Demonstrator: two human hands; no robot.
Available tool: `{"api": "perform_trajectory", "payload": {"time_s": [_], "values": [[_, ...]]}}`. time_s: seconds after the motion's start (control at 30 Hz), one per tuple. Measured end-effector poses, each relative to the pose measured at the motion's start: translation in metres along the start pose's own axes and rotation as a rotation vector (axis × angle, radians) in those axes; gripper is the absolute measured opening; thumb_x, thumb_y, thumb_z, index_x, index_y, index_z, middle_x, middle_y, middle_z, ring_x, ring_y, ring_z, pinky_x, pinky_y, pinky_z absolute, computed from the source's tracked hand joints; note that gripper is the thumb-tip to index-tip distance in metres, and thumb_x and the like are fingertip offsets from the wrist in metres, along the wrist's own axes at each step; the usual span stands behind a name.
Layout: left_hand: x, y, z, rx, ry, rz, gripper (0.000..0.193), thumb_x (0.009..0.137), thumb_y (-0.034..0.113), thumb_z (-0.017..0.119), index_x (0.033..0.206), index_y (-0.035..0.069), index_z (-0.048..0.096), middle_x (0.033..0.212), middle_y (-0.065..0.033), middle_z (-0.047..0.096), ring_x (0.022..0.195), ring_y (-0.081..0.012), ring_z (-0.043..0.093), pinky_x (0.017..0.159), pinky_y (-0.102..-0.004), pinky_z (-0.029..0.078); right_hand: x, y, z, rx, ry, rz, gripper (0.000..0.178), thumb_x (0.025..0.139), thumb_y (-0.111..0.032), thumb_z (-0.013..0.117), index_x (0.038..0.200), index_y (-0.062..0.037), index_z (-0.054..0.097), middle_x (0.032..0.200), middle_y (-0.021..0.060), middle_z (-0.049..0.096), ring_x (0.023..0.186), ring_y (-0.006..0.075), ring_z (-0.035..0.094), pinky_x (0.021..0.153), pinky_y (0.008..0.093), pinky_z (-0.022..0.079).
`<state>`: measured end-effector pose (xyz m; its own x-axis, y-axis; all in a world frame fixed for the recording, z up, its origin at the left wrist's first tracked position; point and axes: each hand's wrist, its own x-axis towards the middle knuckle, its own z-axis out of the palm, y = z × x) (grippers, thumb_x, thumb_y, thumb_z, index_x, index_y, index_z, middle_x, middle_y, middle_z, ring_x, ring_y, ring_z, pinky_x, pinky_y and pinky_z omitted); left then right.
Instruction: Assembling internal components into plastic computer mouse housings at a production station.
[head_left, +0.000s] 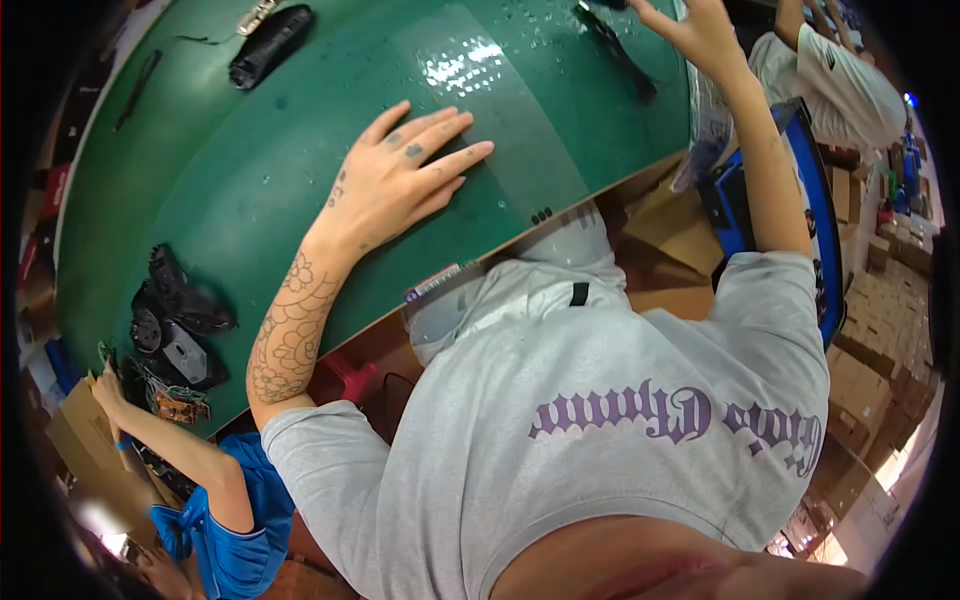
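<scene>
My left hand (pixel 408 175) lies palm down on the green tabletop (pixel 300 130), its fingers spread and holding nothing. The fingertips reach the edge of a clear, shiny strip (pixel 505 130) across the surface. At the top right, my right hand (pixel 705 38) is partly cut off by the picture's edge. Its thumb stretches left to a small dark object (pixel 605 4), also cut off; whether the hand grips anything is hidden. Below that object lies a thin black piece (pixel 622 55). Small clear specks or drops dot the table around it.
A long black casing (pixel 271 46) lies at the far left. Black plastic parts (pixel 180 310) and a circuit board (pixel 181 404) with wires are at the near left. A co-worker in a blue shirt (pixel 240 520) reaches there. A blue-framed bin (pixel 800 200) and cartons (pixel 880 340) stand right.
</scene>
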<state>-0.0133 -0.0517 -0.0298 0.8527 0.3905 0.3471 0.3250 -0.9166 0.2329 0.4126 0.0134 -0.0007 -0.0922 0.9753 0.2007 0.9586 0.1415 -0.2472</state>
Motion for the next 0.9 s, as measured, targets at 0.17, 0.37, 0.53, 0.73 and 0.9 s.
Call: {"api": "perform_trajectory", "payload": {"time_s": [0.17,0.37,0.53,0.73,0.9], "values": [[-0.009,0.012,0.004,0.066,-0.04,-0.051,0.045,0.086,0.029,0.067,0.131,0.031,0.063,0.136,-0.0017,0.056,0.126,-0.0192,0.053,0.113,-0.0448,0.037,-0.127,-0.161,-0.015,0.636,-0.369,-0.256,0.014,0.077,-0.005,0.075,0.091,-0.0036,0.071,0.09,0.0027,0.063,0.081,0.0176,0.056,0.075,0.0301,0.047],[-0.005,0.012,0.012,0.086,-0.034,-0.047,0.046,0.085,0.029,0.068,0.131,0.035,0.063,0.137,-0.003,0.053,0.127,-0.0204,0.051,0.113,-0.0463,0.036,-0.174,-0.167,0.025,0.617,-0.32,-0.198,0.011,0.078,-0.005,0.074,0.089,-0.0063,0.071,0.088,0.0013,0.062,0.079,0.019,0.054,0.077,0.03,0.046],[-0.006,0.012,0.007,0.092,-0.034,-0.063,0.046,0.084,0.029,0.069,0.129,0.034,0.064,0.137,-0.0029,0.054,0.126,-0.0196,0.052,0.113,-0.0464,0.035,-0.164,-0.174,0.021,0.636,-0.325,-0.154,0.009,0.078,-0.004,0.072,0.086,-0.0065,0.069,0.087,0.0014,0.061,0.079,0.0198,0.054,0.078,0.0308,0.045],[-0.009,0.009,0.011,0.063,-0.03,-0.064,0.046,0.079,0.029,0.071,0.125,0.031,0.065,0.135,-0.0043,0.054,0.123,-0.02,0.054,0.113,-0.0496,0.035,-0.158,-0.176,0.024,0.675,-0.337,-0.176,0.01,0.075,0.001,0.072,0.079,-0.005,0.065,0.083,0.0025,0.062,0.075,0.0184,0.052,0.073,0.0293,0.044],[-0.015,0.012,0.014,0.008,-0.025,-0.076,0.055,0.079,0.029,0.07,0.133,0.033,0.061,0.137,-0.0053,0.053,0.127,-0.0219,0.052,0.114,-0.0529,0.033,-0.166,-0.182,0.02,0.676,-0.349,-0.107,0.013,0.074,0.001,0.072,0.078,-0.0076,0.063,0.083,0.0014,0.06,0.072,0.0198,0.05,0.075,0.0295,0.043]]}}
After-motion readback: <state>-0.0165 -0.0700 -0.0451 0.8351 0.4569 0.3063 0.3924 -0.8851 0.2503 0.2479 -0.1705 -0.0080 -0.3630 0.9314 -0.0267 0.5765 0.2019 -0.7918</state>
